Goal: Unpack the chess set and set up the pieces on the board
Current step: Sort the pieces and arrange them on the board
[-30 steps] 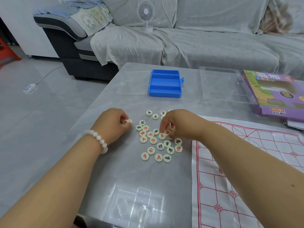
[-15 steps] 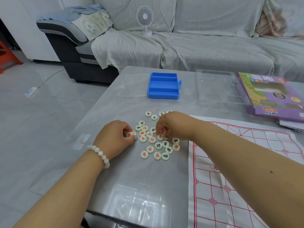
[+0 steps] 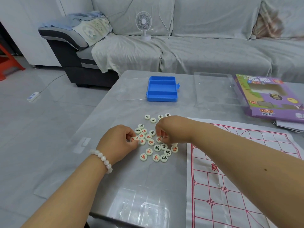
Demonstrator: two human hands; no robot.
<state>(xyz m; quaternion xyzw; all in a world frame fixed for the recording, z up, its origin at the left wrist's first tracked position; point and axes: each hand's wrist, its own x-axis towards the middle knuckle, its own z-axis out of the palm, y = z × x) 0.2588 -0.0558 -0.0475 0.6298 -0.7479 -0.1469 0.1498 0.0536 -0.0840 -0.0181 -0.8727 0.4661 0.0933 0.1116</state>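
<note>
Lying scattered on the grey surface [image 3: 115, 112], just beside the left edge of the board [image 3: 230, 162], are the round cream pieces [image 3: 157, 148], some marked in red and some in black. The board, a white sheet with red grid lines, is sitting flat with no piece visible on it. The left hand [image 3: 118, 142], wearing a pale bead bracelet [image 3: 102, 158] at the wrist, is resting at the side of the cluster away from the board, its fingers [image 3: 131, 134] pinching a red-marked piece [image 3: 133, 139]. The right hand [image 3: 171, 129] is reaching across the board's upper left corner and curling down over the cluster's middle; its fingers [image 3: 162, 134] are bunched together over a red-marked disc [image 3: 159, 139], though whether they are gripping it cannot be told. Beyond the cluster, further from the camera than the board, an open blue tray [image 3: 162, 89] is sitting beside a clear lid [image 3: 131, 89]. Past the board's far right corner a purple box [image 3: 269, 97] is lying flat.
</note>
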